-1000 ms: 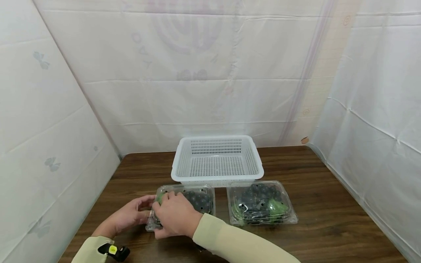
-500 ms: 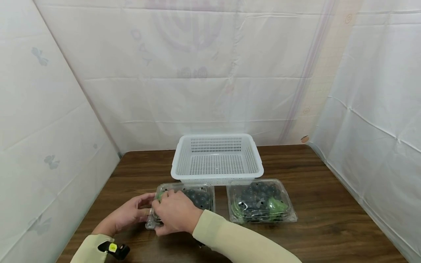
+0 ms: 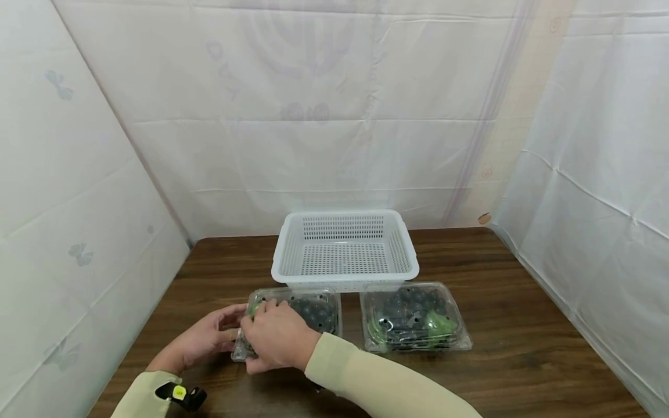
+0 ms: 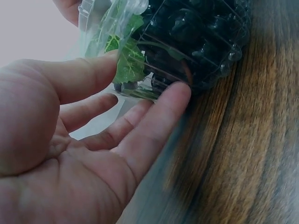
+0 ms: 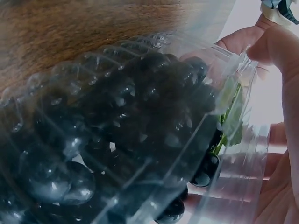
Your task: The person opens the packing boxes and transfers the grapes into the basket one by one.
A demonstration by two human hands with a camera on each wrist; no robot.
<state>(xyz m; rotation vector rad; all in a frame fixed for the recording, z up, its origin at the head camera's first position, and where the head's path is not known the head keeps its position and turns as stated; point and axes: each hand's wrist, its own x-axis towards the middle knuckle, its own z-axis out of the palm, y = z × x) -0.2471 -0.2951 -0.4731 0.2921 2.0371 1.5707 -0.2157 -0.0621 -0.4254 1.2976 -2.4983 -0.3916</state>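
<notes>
Step (judged): opening the left grape box (image 3: pixel 326 297), 1 of 2, on the bench (image 3: pixel 528 342) in front of the white basket (image 3: pixel 345 279). Right grip (image 3: pixel 279 337) clasps its left end; left grip (image 3: pixel 205 337) relaxed, fingers extended against that end. Next likely calls for freeing the lid (image 3: pixel 303 292).

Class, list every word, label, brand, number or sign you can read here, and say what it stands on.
Nothing can be read with certainty.
Yellow tag on the black wrist device: small dark marks, too small to read.
Faint letter-like marks on the back sheet: too pale and blurred to read.
Left clear box, right clear box and white basket: no lettering shows.
</notes>
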